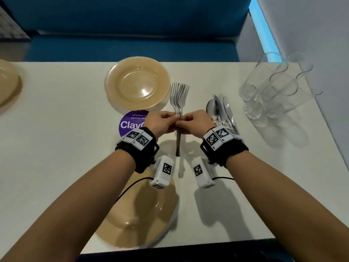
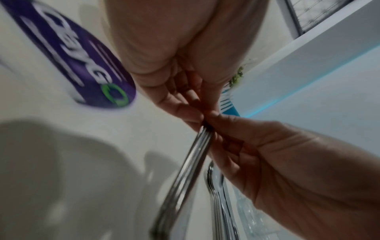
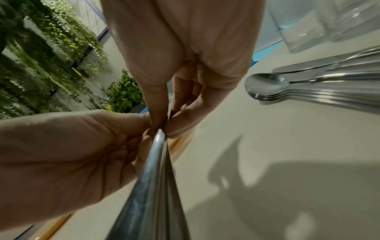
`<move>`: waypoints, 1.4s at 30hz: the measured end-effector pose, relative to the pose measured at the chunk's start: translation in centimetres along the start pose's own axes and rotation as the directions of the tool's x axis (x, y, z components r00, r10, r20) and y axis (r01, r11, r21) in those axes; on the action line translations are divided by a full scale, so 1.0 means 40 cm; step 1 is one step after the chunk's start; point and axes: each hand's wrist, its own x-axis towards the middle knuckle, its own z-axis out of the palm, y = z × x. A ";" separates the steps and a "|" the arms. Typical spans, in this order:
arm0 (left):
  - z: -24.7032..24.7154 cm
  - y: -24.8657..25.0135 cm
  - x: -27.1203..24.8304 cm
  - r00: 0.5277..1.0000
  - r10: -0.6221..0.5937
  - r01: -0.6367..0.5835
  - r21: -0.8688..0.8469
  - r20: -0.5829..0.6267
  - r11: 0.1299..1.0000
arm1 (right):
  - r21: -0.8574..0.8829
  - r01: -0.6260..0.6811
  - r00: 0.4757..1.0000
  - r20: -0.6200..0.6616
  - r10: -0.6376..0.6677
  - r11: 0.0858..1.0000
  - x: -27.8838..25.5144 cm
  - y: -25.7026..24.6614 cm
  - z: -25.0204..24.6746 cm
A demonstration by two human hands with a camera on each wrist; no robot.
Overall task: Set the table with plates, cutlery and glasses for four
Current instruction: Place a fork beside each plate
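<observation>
The left hand [image 1: 160, 122] and the right hand [image 1: 196, 121] both pinch a bunch of forks [image 1: 178, 99] above the white surface [image 1: 56, 148]. A tan plate [image 1: 137, 86] sits just beside the forks.

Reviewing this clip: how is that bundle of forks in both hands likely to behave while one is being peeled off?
The forks look like polished steel, so stiff and probably slippery; both the left hand and right hand pinch the handles. They lie nested with tines fanned, so neighbours may slide or cling together. The bundle probably feels fairly heavy for its size.
</observation>
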 end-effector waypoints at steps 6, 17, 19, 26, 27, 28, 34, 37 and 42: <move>-0.229 -0.026 -0.068 0.993 0.012 -0.012 0.001 -0.113 1.000 | 0.009 -0.005 0.990 -0.138 0.006 1.000 -0.007 -0.092 0.152; -0.620 -0.231 -0.208 0.981 -0.161 0.181 0.214 -0.105 0.960 | -0.231 0.006 0.991 -0.126 -0.036 0.973 -0.089 -0.187 0.481; -0.623 -0.264 -0.228 0.982 -0.173 0.186 0.277 -0.071 0.943 | -0.288 -0.010 0.991 -0.128 -0.028 0.958 -0.103 -0.185 0.501; -0.598 -0.337 -0.281 0.973 -0.230 0.217 0.397 -0.016 0.892 | -0.286 -0.057 0.990 -0.139 0.017 0.957 -0.133 -0.151 0.516; -0.594 -0.343 -0.290 0.970 -0.244 0.228 0.387 -0.010 0.893 | -0.290 -0.061 0.991 -0.134 0.023 0.955 -0.138 -0.146 0.517; -0.590 -0.347 -0.299 0.967 -0.256 0.239 0.376 -0.006 0.895 | -0.302 -0.060 0.992 -0.128 0.022 0.951 -0.142 -0.140 0.518; -0.571 -0.349 -0.319 0.975 -0.215 0.215 0.443 -0.050 0.870 | -0.391 -0.052 0.995 -0.097 0.015 0.919 -0.169 -0.120 0.528; -0.568 -0.339 -0.327 0.978 -0.201 0.203 0.438 -0.052 0.875 | -0.375 -0.062 0.995 -0.100 0.026 0.925 -0.181 -0.119 0.525; -0.560 -0.329 -0.340 0.979 -0.201 0.200 0.448 -0.046 0.872 | -0.354 -0.052 0.994 -0.105 0.015 0.934 -0.199 -0.124 0.512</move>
